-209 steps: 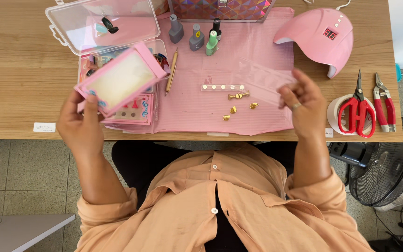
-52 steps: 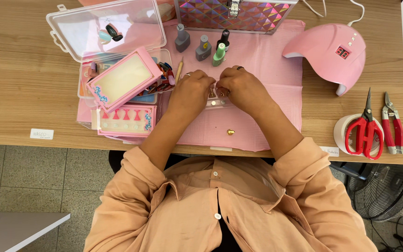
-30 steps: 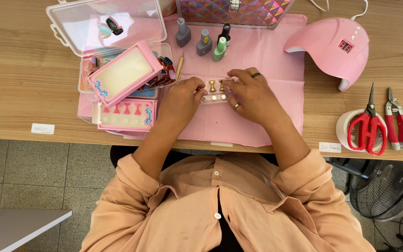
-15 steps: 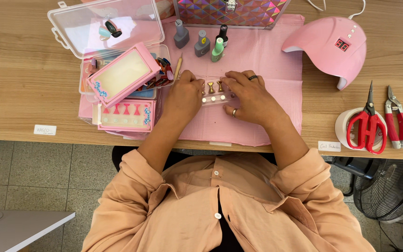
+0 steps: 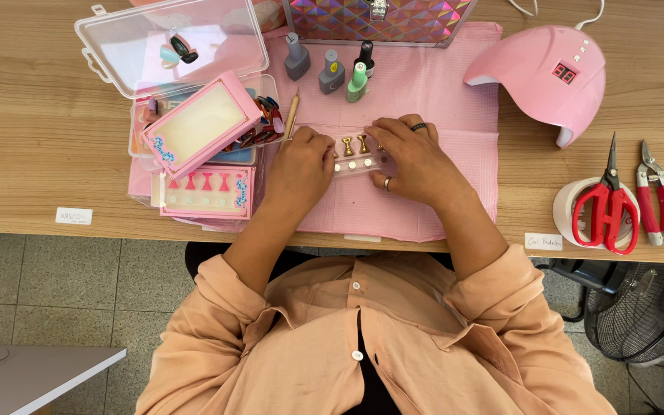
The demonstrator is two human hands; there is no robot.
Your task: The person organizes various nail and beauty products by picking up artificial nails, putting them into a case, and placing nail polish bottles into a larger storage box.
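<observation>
A clear strip holder (image 5: 356, 163) with small gold stands on it lies on the pink mat (image 5: 439, 92). My left hand (image 5: 300, 165) grips its left end with curled fingers. My right hand (image 5: 413, 157), rings on two fingers, rests over its right end and pinches it. Two gold stands (image 5: 353, 144) stick up between the hands. Part of the strip is hidden under my fingers.
Several nail polish bottles (image 5: 329, 69) stand behind the hands. A pink nail lamp (image 5: 547, 77) sits at right; red scissors (image 5: 607, 201) and pliers (image 5: 656, 196) lie further right. Pink boxes (image 5: 200, 131) and a clear plastic case (image 5: 172, 46) sit at left.
Seven seconds ago my left hand held the pink box and the right was raised. Both hands have since come to the strip holder and stayed there, shifting only slightly.
</observation>
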